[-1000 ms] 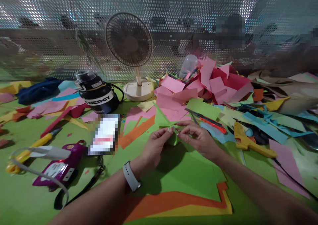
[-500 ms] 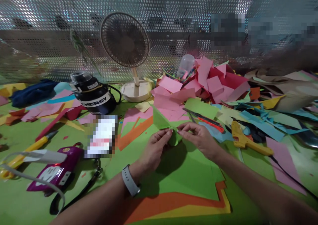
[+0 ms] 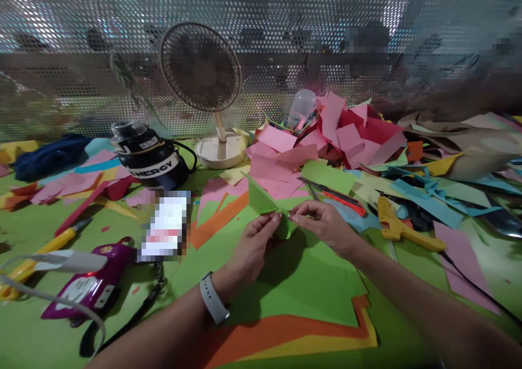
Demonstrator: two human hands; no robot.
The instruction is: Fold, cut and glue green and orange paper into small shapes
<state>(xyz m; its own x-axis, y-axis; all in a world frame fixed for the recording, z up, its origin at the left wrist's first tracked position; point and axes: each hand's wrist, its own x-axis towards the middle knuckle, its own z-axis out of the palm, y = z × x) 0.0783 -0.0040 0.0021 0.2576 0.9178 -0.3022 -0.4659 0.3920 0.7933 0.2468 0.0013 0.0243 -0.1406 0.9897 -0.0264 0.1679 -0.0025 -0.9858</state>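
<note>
A piece of green paper (image 3: 261,199), partly curled at its lower end, is held up between my two hands. My left hand (image 3: 255,241) pinches it between thumb and fingers from the left. From the right, my right hand (image 3: 322,225) has its fingertips pressed together at the paper's edge; the exact grip there is small and hard to see. Beneath both hands lies a large green sheet (image 3: 310,287), stacked over an orange sheet (image 3: 244,339) and a yellow one.
On the left are a phone (image 3: 165,225), a purple device (image 3: 92,279), a yellow cutter (image 3: 44,252) and a black bottle (image 3: 150,160). A fan (image 3: 202,67) stands behind. At right lie a red cutter (image 3: 345,201), a yellow glue gun (image 3: 403,227) and pink paper scraps (image 3: 302,162).
The whole view has shifted slightly, so objects sit a little further left. Both hands keep nearly the same position on the green paper.
</note>
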